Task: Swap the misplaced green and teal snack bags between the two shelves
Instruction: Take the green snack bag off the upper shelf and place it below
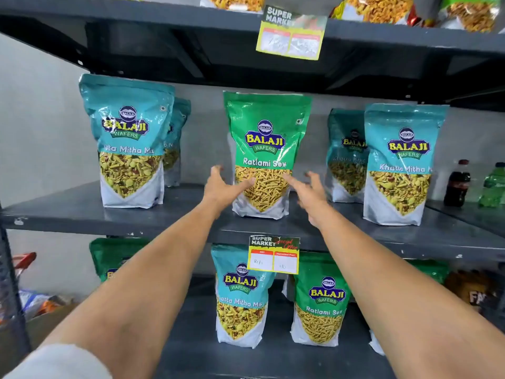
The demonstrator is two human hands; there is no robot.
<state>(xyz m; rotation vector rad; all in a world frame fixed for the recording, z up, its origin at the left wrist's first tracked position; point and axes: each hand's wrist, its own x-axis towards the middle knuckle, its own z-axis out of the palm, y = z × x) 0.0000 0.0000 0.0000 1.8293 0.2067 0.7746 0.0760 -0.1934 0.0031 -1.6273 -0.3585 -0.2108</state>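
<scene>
A green Ratlami Sev bag [264, 138] stands upright in the middle of the upper shelf [68, 212], among teal Khatta Mitha Mix bags [128, 140]. On the lower shelf [191, 359] a teal bag [240, 294] stands between green bags [321, 302]. My left hand [221, 187] is at the green bag's lower left edge, fingers spread, thumb against its front. My right hand [308, 192] is at its lower right edge, also spread, forefinger touching the bag. Neither hand has closed around it.
More teal bags [401, 162] stand at the right of the upper shelf, with a cola bottle [457, 184] and a green bottle [493, 187] beyond. Price tags [273, 254] hang from the shelf edges. A higher shelf [164, 15] carries other snack packets.
</scene>
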